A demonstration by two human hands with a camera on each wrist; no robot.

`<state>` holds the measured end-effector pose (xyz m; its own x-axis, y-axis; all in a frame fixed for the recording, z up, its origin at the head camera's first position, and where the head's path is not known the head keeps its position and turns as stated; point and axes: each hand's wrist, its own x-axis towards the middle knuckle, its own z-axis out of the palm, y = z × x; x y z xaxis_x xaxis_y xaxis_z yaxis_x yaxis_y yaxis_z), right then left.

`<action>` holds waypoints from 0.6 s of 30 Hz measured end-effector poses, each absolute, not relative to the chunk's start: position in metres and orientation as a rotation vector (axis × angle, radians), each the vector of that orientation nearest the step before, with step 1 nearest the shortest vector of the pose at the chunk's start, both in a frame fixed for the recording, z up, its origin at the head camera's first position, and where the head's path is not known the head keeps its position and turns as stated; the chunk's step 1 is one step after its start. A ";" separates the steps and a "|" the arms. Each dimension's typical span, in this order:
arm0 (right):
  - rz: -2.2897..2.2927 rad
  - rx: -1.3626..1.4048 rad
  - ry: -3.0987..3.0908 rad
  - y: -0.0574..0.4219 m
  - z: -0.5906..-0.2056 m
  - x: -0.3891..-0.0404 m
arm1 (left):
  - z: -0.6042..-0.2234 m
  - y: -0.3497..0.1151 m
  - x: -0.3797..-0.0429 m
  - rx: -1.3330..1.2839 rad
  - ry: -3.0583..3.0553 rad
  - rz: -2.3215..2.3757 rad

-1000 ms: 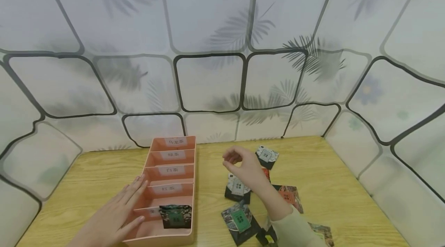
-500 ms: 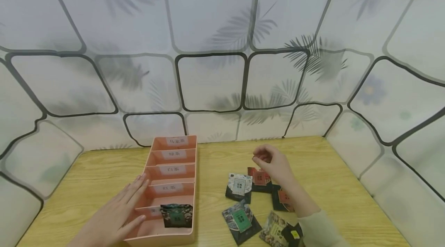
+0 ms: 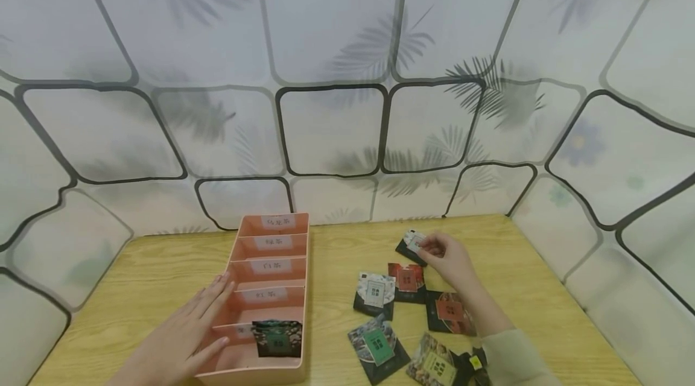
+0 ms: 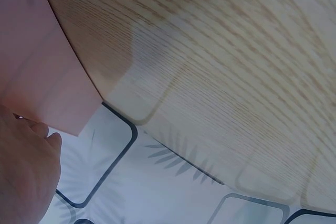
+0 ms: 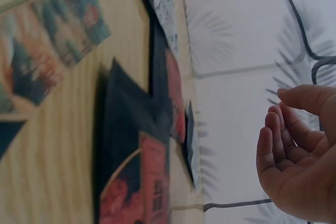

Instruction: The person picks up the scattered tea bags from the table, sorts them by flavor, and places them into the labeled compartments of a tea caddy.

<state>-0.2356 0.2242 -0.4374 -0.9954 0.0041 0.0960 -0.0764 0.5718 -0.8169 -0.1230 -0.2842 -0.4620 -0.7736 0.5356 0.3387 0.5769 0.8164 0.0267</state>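
My left hand (image 3: pixel 176 332), fingers straight, rests at the left wall of the 5-compartment pink tea box (image 3: pixel 250 377). My right hand (image 3: pixel 447 258), curled narrow, overlaps the farthest white-and-black tea sachet (image 3: pixel 409 246), flat on the table (image 3: pixel 344 247); I can't tell whether I'm pinching it. Pressing down could skid it into the red-labelled sachet (image 3: pixel 407 283) nearby.
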 end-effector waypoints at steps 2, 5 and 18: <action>1.414 0.055 -2.725 0.227 -0.441 -0.236 | -0.461 -0.283 -0.122 -0.835 -2.696 -0.185; 1.410 0.061 -2.746 0.229 -0.446 -0.237 | -0.460 -0.281 -0.122 -0.816 -2.716 -0.190; 1.376 0.055 -2.863 0.233 -0.465 -0.242 | -0.463 -0.284 -0.122 -0.849 -2.666 -0.166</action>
<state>-0.2418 0.2335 -0.4647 -0.9988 -0.0469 -0.0171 -0.0159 0.6244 -0.7809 -0.1223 -0.2836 -0.4629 -0.7651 0.5400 0.3508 0.5793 0.8150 0.0088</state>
